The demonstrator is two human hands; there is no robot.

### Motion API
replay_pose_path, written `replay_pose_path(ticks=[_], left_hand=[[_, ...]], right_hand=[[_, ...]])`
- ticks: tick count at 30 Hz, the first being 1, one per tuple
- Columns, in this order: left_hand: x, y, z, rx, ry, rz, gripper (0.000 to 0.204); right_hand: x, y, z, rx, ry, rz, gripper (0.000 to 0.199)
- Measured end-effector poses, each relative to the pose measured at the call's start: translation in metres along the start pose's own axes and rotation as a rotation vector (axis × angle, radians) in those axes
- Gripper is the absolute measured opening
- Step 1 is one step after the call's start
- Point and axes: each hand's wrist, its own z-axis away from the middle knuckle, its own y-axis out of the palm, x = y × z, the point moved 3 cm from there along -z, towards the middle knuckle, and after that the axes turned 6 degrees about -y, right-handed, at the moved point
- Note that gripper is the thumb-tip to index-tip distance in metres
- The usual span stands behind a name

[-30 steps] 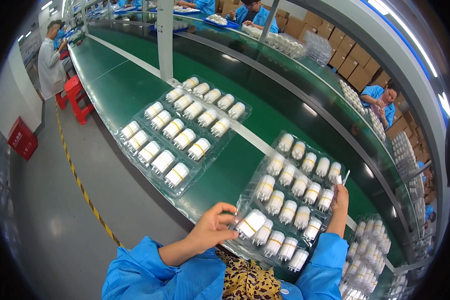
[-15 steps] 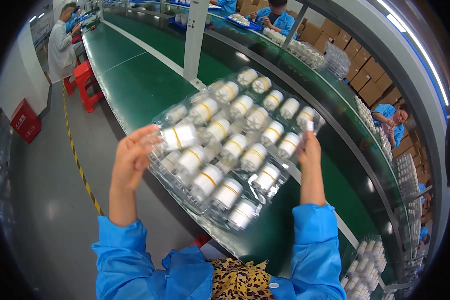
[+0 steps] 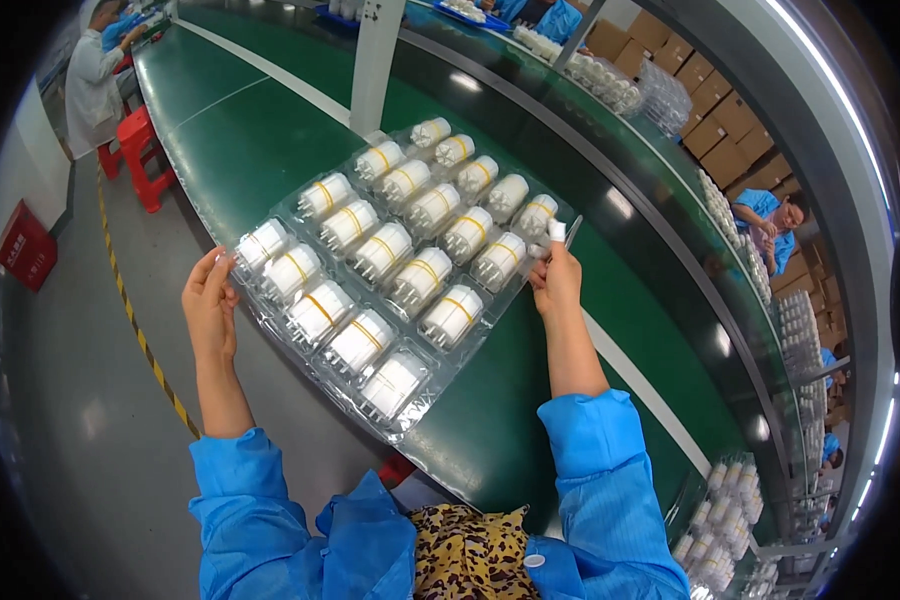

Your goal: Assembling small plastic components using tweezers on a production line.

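A clear plastic blister tray point(image 3: 425, 398) spans the middle of the view, over the green belt. Its pockets hold rows of white cylindrical parts point(image 3: 383, 252) with metal pins at one end, most wearing a yellow band. At the tray's left corner, my left hand point(image 3: 210, 305) pinches the rim between thumb and fingers. My right hand point(image 3: 560, 285) grips the opposite edge, its thumb on top in a white finger cover point(image 3: 557, 231) and fingers partly hidden beneath. The tray's near corner sticks out past the belt's near edge. Whether its underside touches the belt cannot be made out.
A metal post point(image 3: 373, 70) rises beyond the tray. More filled trays point(image 3: 720, 520) are stacked at lower right. Across a raised rail, people in blue work near cartons point(image 3: 735, 140). Red stools point(image 3: 142, 160) and a red box point(image 3: 27, 245) stand on the left floor.
The tray has shifted left in view and now looks flatter and sharper, where it was blurred and tilted. Both hands moved left with it, still at its edges. The view has also shifted.
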Motion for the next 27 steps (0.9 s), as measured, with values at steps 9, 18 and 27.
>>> replay_pose_path(ticks=[9,18,27], left_hand=[[-0.003,0.023,0.06,-0.363,0.449,-0.328,0.03],[0.022,0.139,0.269,0.786,1.038,-0.22,0.03],[0.069,0.211,0.354,1.424,0.393,-0.441,0.029]], right_hand=[[0.017,-0.042,0.034,-0.189,-0.068,-0.107,0.021],[0.072,-0.153,0.2,-0.249,-0.242,0.014,0.02],[0.107,-0.295,0.354,-0.56,-0.474,0.159,0.019]])
